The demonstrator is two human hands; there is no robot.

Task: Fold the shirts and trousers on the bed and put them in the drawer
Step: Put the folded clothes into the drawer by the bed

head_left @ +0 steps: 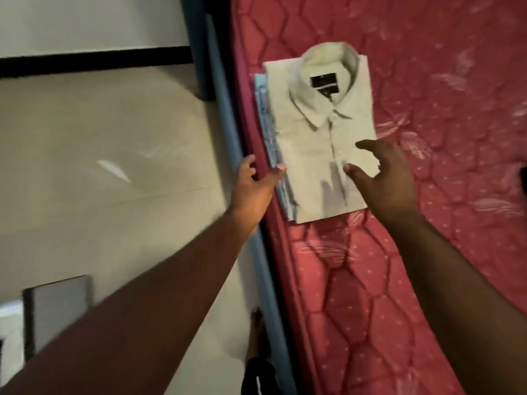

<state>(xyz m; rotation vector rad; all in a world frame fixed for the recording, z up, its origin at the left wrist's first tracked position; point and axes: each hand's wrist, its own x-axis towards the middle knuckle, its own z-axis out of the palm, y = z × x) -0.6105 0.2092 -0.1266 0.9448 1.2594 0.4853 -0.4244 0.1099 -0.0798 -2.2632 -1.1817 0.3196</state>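
The cream shirt lies folded flat on the red mattress, close to the bed's left edge, with its collar pointing away from you and its bottom hem nearest you — so its long way runs straight out from your body. It sits on top of a pale blue folded garment that peeks out along its left side. Your right hand is the nearer one; its fingers are spread and loose, it hovers just over the bottom right part of the shirt and it holds nothing, though I cannot tell if a fingertip touches the cloth. Your left hand is at the left edge of the pile, by the blue bed rail, with fingers loose and nothing in it — its thumb looks to be just at the blue garment's edge. The two hands stand on either side of the pile's short way, which looks right for sliding under both sides and lifting the stack whole. The mattress is soft and quilted, so fingers can dig under easily, I think. To the left is a pale tiled floor and a white wall with a black skirting strip. No drawer is clear in view, so you may need to turn to find it.
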